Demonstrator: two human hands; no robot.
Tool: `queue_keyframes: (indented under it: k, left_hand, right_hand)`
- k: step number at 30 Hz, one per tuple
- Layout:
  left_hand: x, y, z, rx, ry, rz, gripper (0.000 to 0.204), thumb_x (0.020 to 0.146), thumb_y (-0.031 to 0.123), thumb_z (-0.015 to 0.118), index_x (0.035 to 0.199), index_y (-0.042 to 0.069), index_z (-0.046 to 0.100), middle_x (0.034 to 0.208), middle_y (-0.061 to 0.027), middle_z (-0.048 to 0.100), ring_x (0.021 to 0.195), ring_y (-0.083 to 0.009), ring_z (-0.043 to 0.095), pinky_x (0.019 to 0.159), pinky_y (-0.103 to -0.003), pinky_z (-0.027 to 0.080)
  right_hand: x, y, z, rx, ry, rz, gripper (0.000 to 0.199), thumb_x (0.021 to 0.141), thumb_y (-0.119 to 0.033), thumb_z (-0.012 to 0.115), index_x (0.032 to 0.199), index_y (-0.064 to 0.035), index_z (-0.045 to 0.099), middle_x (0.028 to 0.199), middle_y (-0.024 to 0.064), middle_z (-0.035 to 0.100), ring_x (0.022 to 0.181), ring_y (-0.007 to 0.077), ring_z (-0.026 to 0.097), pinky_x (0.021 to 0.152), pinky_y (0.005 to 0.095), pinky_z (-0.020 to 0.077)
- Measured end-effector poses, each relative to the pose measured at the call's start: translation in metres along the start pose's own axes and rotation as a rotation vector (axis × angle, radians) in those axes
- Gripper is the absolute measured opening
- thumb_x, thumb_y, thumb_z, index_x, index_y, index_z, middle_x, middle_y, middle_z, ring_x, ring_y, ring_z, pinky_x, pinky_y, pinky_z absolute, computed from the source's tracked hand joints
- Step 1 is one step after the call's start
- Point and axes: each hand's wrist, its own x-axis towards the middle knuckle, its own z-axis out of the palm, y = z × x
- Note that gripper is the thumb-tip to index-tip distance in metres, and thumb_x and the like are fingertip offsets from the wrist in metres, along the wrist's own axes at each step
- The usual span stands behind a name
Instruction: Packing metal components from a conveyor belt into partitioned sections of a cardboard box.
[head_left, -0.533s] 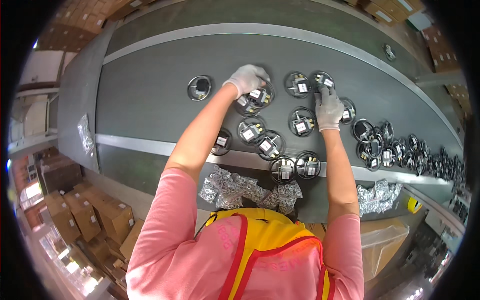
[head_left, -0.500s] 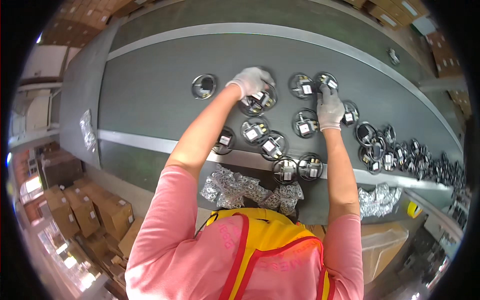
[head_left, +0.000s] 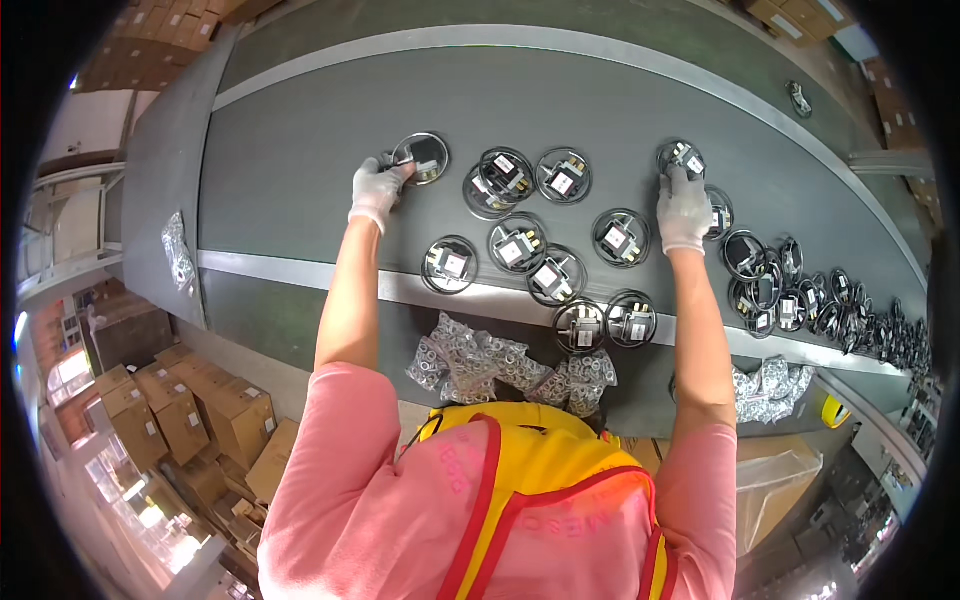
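My gloved left hand (head_left: 378, 190) is closed at the left rim of a coiled black cable (head_left: 430, 153) with a dark block, its thumb over the edge. To its right, two overlapping coiled cables (head_left: 503, 180) and a single coil (head_left: 563, 176) carry small grey blocks with white labels and brass-coloured ends. My gloved right hand (head_left: 685, 210) has its fingers closed on the near side of another labelled coiled cable (head_left: 684, 156); the fingertips are partly hidden. More such coils, including one in the middle (head_left: 620, 238), lie between my hands and nearer to me.
The coils lie on a dark conveyor belt (head_left: 310, 150) with metal side rails. A dense heap of coiled cables (head_left: 850, 315) runs off to the right. Clear bags of metal rings (head_left: 470, 365) sit by the near rail. Cardboard boxes (head_left: 235, 415) stand at lower left.
My left hand has left the overlapping coils and moved left to the coil with the dark block. My right hand and its coil have shifted right; the single coil beside the pair now sits farther left.
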Motion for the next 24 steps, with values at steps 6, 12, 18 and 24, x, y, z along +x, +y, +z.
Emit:
queue_keyframes:
  k: [6, 12, 18, 24]
  left_hand:
    - [-0.06, 0.021, 0.023, 0.337, 0.539, 0.777, 0.03, 0.072, 0.013, 0.073, 0.099, 0.008, 0.061, 0.1, -0.0116, 0.059, 0.08, -0.0299, 0.06, 0.068, -0.042, 0.051]
    - [-0.117, 0.045, 0.081, 0.37, 0.271, 0.675, 0.063, 0.066, 0.027, 0.078, 0.121, 0.009, 0.053, 0.115, -0.0156, 0.055, 0.11, -0.0342, 0.05, 0.09, -0.047, 0.042]
    - [-0.084, 0.076, 0.105, 0.144, 0.033, 0.866, 0.038, 0.069, 0.008, 0.072, 0.106, 0.011, 0.061, 0.116, -0.013, 0.056, 0.111, -0.0343, 0.052, 0.095, -0.044, 0.042]
    - [-0.016, 0.077, 0.09, -0.531, -0.283, 0.635, 0.028, 0.083, -0.005, 0.06, 0.111, 0.003, 0.059, 0.112, -0.0088, 0.061, 0.101, -0.0175, 0.061, 0.086, -0.03, 0.052]
  right_hand:
    - [-0.01, -0.011, -0.002, 0.46, -0.002, 0.131, 0.019, 0.088, -0.026, 0.06, 0.098, -0.0107, 0.064, 0.088, 0.0162, 0.066, 0.082, 0.0362, 0.066, 0.066, 0.0448, 0.0515]
    - [-0.04, 0.01, -0.041, 1.112, -0.289, 0.089, 0.019, 0.088, -0.011, 0.059, 0.103, -0.0009, 0.06, 0.076, 0.0008, 0.057, 0.061, 0.0104, 0.051, 0.055, 0.0236, 0.0412]
    - [-0.092, 0.012, -0.036, 0.337, -0.193, -0.447, 0.043, 0.067, -0.011, 0.064, 0.108, -0.0076, 0.056, 0.104, 0.0179, 0.059, 0.09, 0.0378, 0.059, 0.075, 0.0458, 0.048]
    - [-0.092, -0.017, -0.019, 0.85, -0.217, 0.076, 0.033, 0.081, -0.022, 0.067, 0.106, -0.0031, 0.059, 0.096, 0.0202, 0.062, 0.081, 0.0375, 0.06, 0.07, 0.0418, 0.0473]
